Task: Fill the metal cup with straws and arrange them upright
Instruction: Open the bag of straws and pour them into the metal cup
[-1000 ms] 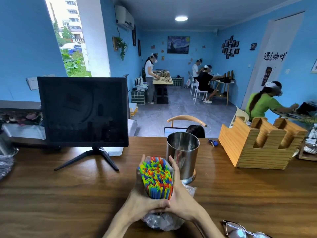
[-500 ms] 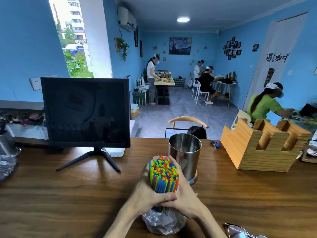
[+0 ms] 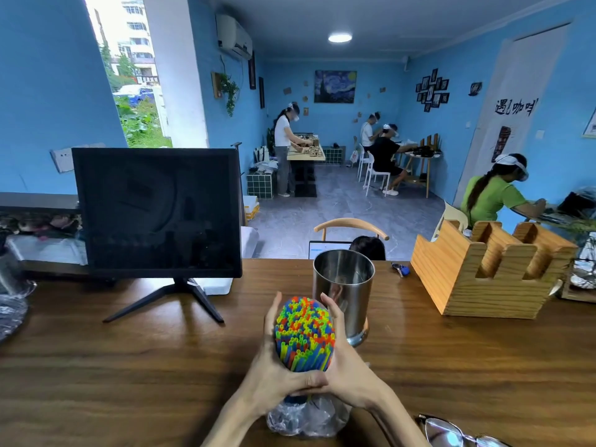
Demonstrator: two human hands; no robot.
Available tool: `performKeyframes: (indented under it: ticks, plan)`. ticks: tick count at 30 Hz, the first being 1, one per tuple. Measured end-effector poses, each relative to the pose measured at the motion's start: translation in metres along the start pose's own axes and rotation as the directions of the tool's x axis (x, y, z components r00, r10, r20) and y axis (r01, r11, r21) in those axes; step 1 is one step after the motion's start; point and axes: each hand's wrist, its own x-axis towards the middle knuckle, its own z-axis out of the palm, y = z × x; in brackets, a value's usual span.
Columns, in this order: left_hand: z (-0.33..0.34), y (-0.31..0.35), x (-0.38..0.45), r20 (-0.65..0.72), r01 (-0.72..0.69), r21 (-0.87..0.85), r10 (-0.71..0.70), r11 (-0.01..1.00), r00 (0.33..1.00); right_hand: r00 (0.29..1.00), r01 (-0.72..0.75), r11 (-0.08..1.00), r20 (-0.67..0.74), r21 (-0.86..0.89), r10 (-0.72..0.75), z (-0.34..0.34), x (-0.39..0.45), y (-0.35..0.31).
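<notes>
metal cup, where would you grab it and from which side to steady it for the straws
Wrap a hand round the metal cup at mid wall, probably from its right: it stands upright with a smooth straight side, and the straw bundle crowds its left.

Dark monitor (image 3: pixel 158 211) left, wooden organizer (image 3: pixel 490 279) right, glasses (image 3: pixel 451 433) near edge.

Countertop inventory: one metal cup (image 3: pixel 342 295), one bundle of straws (image 3: pixel 304 333) (individual straws too numerous to count), one plastic bag (image 3: pixel 306 419), one monitor (image 3: pixel 158 211), one wooden holder (image 3: pixel 490 272), one pair of glasses (image 3: pixel 451 433). Two hands are visible: left hand (image 3: pixel 274 372), right hand (image 3: pixel 350 372).
</notes>
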Motion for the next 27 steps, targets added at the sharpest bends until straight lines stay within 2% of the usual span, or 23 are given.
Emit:
performKeyframes:
  ticks: [4, 8, 11, 16, 27]
  plan:
    - [-0.003, -0.001, 0.004, 0.04, 0.091, -0.012, -0.091, 0.996, 0.995, 0.999, -0.041, 0.999, -0.028, -0.017, 0.04, 0.005, -0.002, 0.005]
    - [-0.009, 0.0, 0.003, 0.101, 0.188, 0.054, -0.193, 0.981, 0.976, 0.995, -0.082, 0.994, -0.06, -0.075, 0.078, 0.012, -0.007, 0.012]
    - [-0.006, -0.002, 0.002, 0.078, 0.212, 0.071, -0.218, 0.975, 0.973, 0.987, -0.126, 0.989, -0.113, -0.074, 0.117, 0.012, -0.006, 0.017]
    - [0.001, 0.0, 0.002, 0.014, 0.256, 0.011, -0.256, 0.967, 0.967, 0.988, -0.086, 0.987, -0.137, -0.138, 0.067, 0.01, -0.002, 0.016]
    - [0.015, -0.005, 0.001, 0.033, 0.313, -0.051, -0.312, 0.948, 0.949, 0.987, -0.061, 0.984, -0.157, -0.165, 0.035, 0.004, -0.006, 0.021]
